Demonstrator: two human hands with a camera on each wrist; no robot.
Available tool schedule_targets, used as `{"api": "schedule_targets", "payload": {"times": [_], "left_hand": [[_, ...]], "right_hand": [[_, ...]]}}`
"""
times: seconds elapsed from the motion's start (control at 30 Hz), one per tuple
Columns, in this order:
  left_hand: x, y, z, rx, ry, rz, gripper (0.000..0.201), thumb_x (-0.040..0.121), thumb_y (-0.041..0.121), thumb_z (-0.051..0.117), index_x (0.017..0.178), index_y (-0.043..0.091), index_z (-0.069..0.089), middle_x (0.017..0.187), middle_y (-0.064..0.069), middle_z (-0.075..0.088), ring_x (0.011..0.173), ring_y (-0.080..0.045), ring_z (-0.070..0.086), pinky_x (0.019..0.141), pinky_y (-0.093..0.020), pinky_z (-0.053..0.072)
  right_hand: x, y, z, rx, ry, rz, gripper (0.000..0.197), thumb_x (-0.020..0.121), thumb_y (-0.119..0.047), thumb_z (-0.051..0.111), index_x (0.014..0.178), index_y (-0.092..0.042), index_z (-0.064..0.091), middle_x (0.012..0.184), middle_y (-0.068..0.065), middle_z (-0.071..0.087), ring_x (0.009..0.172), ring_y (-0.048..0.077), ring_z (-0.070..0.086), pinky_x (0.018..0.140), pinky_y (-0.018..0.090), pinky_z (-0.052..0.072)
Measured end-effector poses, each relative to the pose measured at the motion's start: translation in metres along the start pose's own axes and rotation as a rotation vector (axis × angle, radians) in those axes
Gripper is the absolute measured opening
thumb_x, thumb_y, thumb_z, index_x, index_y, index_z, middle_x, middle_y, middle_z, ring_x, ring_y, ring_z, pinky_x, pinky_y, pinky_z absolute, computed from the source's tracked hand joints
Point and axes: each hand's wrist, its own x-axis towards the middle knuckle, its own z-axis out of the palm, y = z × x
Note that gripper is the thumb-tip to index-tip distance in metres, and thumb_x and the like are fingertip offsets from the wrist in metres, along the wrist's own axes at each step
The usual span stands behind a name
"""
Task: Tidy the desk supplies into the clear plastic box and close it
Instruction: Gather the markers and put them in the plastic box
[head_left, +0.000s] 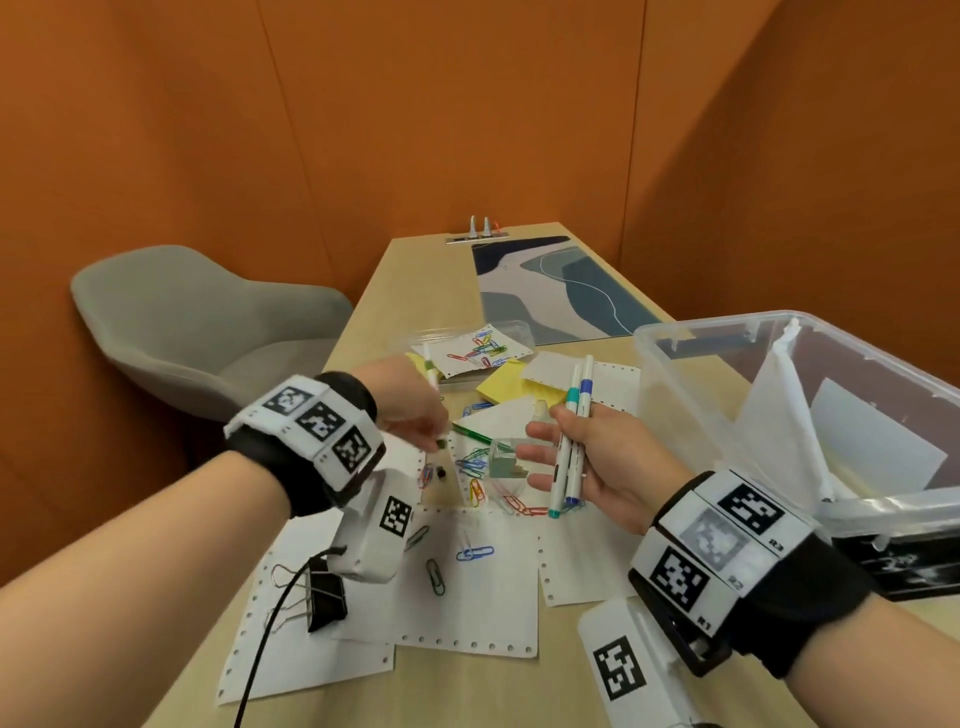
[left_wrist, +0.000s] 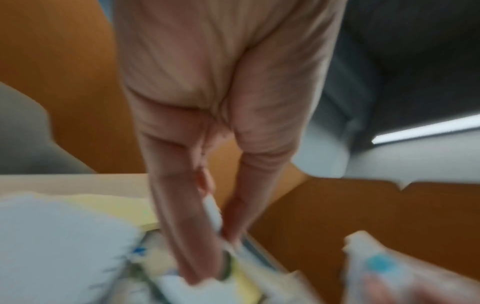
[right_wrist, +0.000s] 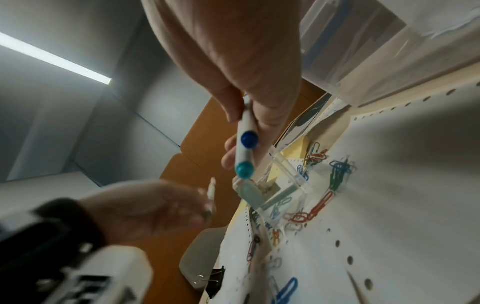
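Observation:
My right hand (head_left: 582, 457) holds two white markers (head_left: 574, 436), one with teal ends and one with blue ends (right_wrist: 245, 152), over the scattered papers. My left hand (head_left: 415, 410) grips a white marker with green ends (head_left: 430, 376), tilted over the desk; its shaft (left_wrist: 214, 216) shows blurred in the left wrist view. The clear plastic box (head_left: 665, 364) stands open at the right with white paper inside. Coloured paper clips (head_left: 472, 462) lie around a small clear block (head_left: 506, 457) between my hands. A green pen (head_left: 470, 432) lies on the paper.
A black binder clip (head_left: 324, 592) sits on perforated sheets (head_left: 467, 597) at the near left. Yellow sticky notes (head_left: 501, 382) and a clear lid (head_left: 511, 330) bearing more clips lie further back. A patterned mat (head_left: 561, 291) covers the far desk. A grey chair (head_left: 182, 332) stands left.

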Motion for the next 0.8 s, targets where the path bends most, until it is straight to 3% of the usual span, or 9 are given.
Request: {"api": "schedule_targets", "payload": {"times": [0.13,0.23,0.33,0.4,0.47,0.57,0.63,0.7,0.8], "left_hand": [[-0.037,0.026,0.005,-0.127,-0.326,0.126,0.022,0.079,-0.007,0.066,0.084,0.009,0.052,0.063,-0.007,0.071,0.052,-0.015,0.069,0.060,-0.021,0.060],[-0.038,0.031,0.019,-0.055,-0.393,0.171,0.017,0.079,-0.006,0.067,0.080,0.008,0.057,0.069,-0.007,0.071,0.056,-0.013,0.069,0.060,-0.018,0.059],[-0.031,0.032,0.022,-0.055,-0.425,0.175,0.010,0.080,-0.001,0.068,0.077,0.008,0.064,0.075,-0.008,0.072,0.065,-0.014,0.069,0.068,-0.020,0.059],[-0.017,0.028,0.019,-0.077,-0.347,0.148,0.006,0.083,0.004,0.067,0.078,0.007,0.065,0.076,-0.009,0.071,0.062,-0.013,0.068,0.068,-0.022,0.060],[0.004,0.021,0.017,-0.028,-0.129,0.091,0.003,0.085,0.006,0.065,0.082,0.003,0.065,0.078,-0.012,0.070,0.060,-0.017,0.065,0.073,-0.030,0.060],[0.034,0.002,0.023,0.224,0.071,-0.019,0.010,0.088,0.013,0.059,0.087,0.003,0.063,0.083,-0.014,0.068,0.067,-0.024,0.062,0.084,-0.035,0.057],[0.043,-0.006,0.030,0.394,0.109,-0.072,0.021,0.089,0.019,0.058,0.072,0.007,0.054,0.071,-0.008,0.059,0.062,-0.020,0.055,0.065,-0.025,0.054],[0.051,-0.010,0.037,0.494,0.149,-0.098,0.035,0.089,0.023,0.057,0.060,0.011,0.042,0.060,-0.003,0.044,0.055,-0.016,0.046,0.049,-0.020,0.039],[0.055,-0.010,0.045,0.621,0.106,-0.109,0.018,0.089,0.020,0.057,0.076,0.008,0.057,0.082,-0.007,0.061,0.080,-0.022,0.060,0.072,-0.027,0.051]], "right_hand": [[0.004,-0.001,0.008,0.092,-0.025,-0.002,0.022,0.099,-0.021,0.037,0.113,-0.006,0.046,0.097,0.015,0.064,0.083,0.029,0.064,0.072,0.044,0.053],[0.005,-0.001,0.014,0.057,-0.049,0.009,0.038,0.096,-0.031,0.044,0.115,0.000,0.053,0.110,0.020,0.065,0.097,0.031,0.065,0.079,0.044,0.055],[0.004,0.000,0.013,-0.020,-0.020,-0.041,0.025,0.093,-0.013,0.051,0.111,0.003,0.056,0.099,0.019,0.065,0.080,0.026,0.065,0.067,0.038,0.056],[0.005,0.001,0.008,0.000,0.025,-0.046,0.015,0.091,-0.002,0.050,0.106,-0.001,0.053,0.087,0.014,0.062,0.070,0.021,0.063,0.057,0.034,0.057],[0.006,0.000,0.003,0.050,0.064,-0.006,0.007,0.093,0.000,0.045,0.098,-0.003,0.050,0.082,0.010,0.059,0.066,0.018,0.061,0.047,0.027,0.055],[0.008,0.000,-0.001,0.040,0.134,0.033,0.019,0.097,-0.009,0.041,0.081,-0.005,0.051,0.076,0.008,0.056,0.063,0.014,0.057,0.044,0.023,0.053],[0.010,-0.001,-0.002,0.026,0.164,0.031,0.024,0.098,-0.015,0.040,0.077,-0.008,0.050,0.073,0.006,0.054,0.060,0.013,0.055,0.045,0.024,0.052],[0.012,-0.002,-0.003,0.039,0.179,0.030,0.025,0.099,-0.017,0.039,0.077,-0.010,0.049,0.071,0.004,0.053,0.058,0.013,0.054,0.045,0.025,0.051],[0.013,-0.002,-0.004,0.058,0.192,0.042,0.027,0.099,-0.019,0.040,0.074,-0.011,0.048,0.069,0.003,0.052,0.055,0.013,0.052,0.044,0.023,0.050]]}}
